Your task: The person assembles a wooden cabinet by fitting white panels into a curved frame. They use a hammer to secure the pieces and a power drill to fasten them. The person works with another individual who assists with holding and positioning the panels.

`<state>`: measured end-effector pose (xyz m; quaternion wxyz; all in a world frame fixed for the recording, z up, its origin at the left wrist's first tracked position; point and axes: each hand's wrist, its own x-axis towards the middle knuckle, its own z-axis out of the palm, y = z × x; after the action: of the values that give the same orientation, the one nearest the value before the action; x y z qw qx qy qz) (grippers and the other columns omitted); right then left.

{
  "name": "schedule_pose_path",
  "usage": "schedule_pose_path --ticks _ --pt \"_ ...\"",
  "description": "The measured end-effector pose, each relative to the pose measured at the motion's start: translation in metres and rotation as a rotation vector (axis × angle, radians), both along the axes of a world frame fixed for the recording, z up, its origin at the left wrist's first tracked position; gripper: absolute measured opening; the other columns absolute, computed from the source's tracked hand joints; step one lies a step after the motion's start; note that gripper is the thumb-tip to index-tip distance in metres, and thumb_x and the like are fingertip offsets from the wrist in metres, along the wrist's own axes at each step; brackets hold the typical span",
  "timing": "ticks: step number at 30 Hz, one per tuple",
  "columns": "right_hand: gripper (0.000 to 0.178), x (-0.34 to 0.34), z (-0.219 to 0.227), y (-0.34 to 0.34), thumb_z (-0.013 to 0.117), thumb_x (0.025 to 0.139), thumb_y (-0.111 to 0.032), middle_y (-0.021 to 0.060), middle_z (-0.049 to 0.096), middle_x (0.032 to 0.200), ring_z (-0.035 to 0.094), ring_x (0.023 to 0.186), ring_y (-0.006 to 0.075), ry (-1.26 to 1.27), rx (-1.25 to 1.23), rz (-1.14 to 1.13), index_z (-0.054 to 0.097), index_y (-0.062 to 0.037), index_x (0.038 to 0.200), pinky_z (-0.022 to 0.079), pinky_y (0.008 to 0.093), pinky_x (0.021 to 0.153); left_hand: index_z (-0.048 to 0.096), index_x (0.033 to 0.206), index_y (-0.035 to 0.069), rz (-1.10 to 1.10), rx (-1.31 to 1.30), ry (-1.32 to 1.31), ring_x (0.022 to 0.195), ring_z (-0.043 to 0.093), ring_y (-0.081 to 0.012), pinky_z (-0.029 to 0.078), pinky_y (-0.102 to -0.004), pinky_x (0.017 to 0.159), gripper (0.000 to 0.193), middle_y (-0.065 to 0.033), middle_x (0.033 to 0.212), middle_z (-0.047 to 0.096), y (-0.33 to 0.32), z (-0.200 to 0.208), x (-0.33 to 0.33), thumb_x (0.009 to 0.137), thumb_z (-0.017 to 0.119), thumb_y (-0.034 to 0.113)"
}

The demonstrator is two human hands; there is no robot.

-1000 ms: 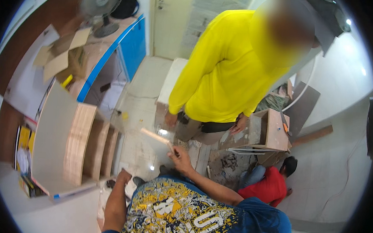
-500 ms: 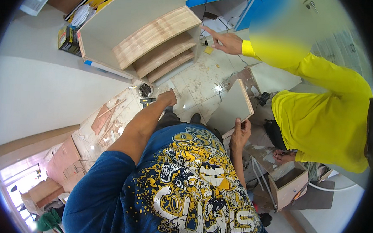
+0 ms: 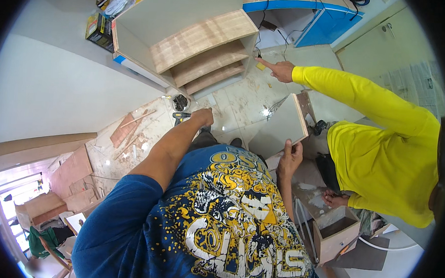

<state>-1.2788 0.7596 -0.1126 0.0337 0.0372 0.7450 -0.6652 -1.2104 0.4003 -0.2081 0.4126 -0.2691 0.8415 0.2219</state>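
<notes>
My right hand (image 3: 289,161) grips the near corner of a pale grey board (image 3: 282,122) with a light wood edge, thumb on top. The board stands tilted beside my legs. My left hand (image 3: 202,118) is held out ahead of me with its fingers curled. Whether anything is inside them is hidden. Behind it on the floor lies a yellow and black power drill (image 3: 180,117), and past that is a round bucket (image 3: 180,103) of dark bits. Across from me, a wooden cabinet (image 3: 202,41) with shelves stands against the wall.
A co-worker in a yellow long-sleeved top (image 3: 380,163) is at my right, one hand (image 3: 281,71) pointing toward the cabinet. A drawer box (image 3: 335,233) sits near them. Wood strips (image 3: 128,127) and debris litter the floor. A blue-edged counter (image 3: 297,10) stands behind.
My view has shifted, so the cabinet, bucket and drill sit farther right in it. The co-worker's pointing hand is lower in the picture. My right hand keeps its hold on the board.
</notes>
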Motion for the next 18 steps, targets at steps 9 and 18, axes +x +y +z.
schedule_pose_path --ticks 9,18 --pt "0.031 0.000 -0.011 0.005 0.068 0.097 -0.022 0.0039 0.065 0.101 0.056 0.090 0.0090 0.000 0.105 0.004 0.061 0.0021 0.116 0.044 0.0263 0.083 0.032 0.152 -0.001 -0.027 -0.008 -0.027 0.130 0.056 -0.0348 0.048 -0.0464 0.102 0.078 -0.0232 0.142 0.054 0.005 0.014 0.000 0.078 0.056 0.010" --pt "0.025 0.002 -0.008 0.006 0.067 0.096 -0.017 0.0052 0.060 0.101 0.055 0.092 0.0133 -0.001 -0.017 -0.034 0.062 0.0025 0.111 0.045 0.0298 0.084 0.035 0.150 -0.002 -0.004 -0.008 -0.016 0.128 0.057 -0.0358 0.048 -0.0459 0.102 0.075 -0.0242 0.140 0.055 0.012 0.019 0.002 0.079 0.055 0.011"
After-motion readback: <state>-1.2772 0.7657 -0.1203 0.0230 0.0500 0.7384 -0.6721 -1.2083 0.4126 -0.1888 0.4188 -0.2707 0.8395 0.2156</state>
